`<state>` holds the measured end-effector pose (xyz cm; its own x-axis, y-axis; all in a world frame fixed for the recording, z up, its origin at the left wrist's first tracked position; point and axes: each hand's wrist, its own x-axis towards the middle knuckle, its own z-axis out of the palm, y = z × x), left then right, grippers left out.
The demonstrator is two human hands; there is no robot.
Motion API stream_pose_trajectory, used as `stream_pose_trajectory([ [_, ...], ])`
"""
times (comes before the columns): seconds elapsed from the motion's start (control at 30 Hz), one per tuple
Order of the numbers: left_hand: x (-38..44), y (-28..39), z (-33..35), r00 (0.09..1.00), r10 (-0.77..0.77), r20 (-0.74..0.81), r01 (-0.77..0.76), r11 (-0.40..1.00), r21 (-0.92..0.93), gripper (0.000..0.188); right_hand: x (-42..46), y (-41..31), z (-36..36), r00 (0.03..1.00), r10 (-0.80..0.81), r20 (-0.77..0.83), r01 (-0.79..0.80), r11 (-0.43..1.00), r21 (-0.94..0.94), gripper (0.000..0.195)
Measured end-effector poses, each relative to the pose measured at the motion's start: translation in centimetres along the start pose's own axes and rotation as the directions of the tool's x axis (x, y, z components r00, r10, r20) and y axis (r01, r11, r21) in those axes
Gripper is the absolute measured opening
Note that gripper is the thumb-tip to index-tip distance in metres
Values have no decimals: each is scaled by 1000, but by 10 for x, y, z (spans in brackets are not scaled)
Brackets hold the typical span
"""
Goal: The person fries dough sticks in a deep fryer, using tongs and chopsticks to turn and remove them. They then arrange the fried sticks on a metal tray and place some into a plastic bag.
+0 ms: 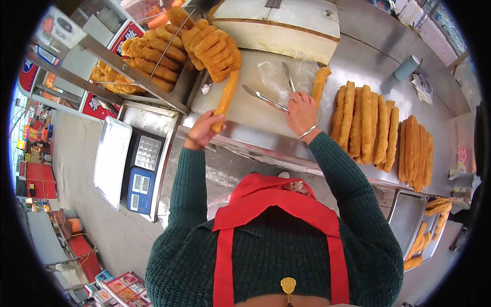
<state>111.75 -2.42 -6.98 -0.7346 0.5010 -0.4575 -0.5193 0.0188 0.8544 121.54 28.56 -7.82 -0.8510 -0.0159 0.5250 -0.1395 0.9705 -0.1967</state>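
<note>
My left hand (203,128) grips the lower end of a long fried dough stick (229,94). Its upper end meets a pile of flat, slashed fried dough pieces (216,50). Metal tongs (264,98) are in my right hand (303,114), their arms spread and pointing away from me over the white cutting board (234,111). Beside the right fingers lies another dough stick (321,82); whether the hand touches it, I cannot tell. A crumpled clear plastic bag (270,75) lies around the tongs' tips.
Several dough sticks (366,122) lie in rows on the steel counter (360,57) at right. A white box (276,34) stands at the back. To the left are a wire-railed rack of fried dough (161,57) and a digital scale (140,188). A metal tray (407,213) sits lower right.
</note>
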Motion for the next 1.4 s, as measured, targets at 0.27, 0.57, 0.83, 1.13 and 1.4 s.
stream_pose_trajectory([
  [0.27,-40,7,48,957,161,243,-64,928,-366,51,25,31,-52,914,406,7,-291,643,708,14],
  [0.57,15,38,196,797,-16,603,-25,998,59,66,-101,50,-202,696,707,126,-201,23,979,57],
  [0.83,77,-53,322,772,229,592,-500,793,346,82,-173,45,-246,433,816,-384,-292,529,797,17],
  [1.13,49,-59,299,673,316,669,-717,500,485,76,-246,84,-344,73,892,-446,-144,452,880,59],
  [1.4,21,-58,216,786,331,521,-577,696,427,57,-59,90,-244,684,729,15,-459,415,786,48],
])
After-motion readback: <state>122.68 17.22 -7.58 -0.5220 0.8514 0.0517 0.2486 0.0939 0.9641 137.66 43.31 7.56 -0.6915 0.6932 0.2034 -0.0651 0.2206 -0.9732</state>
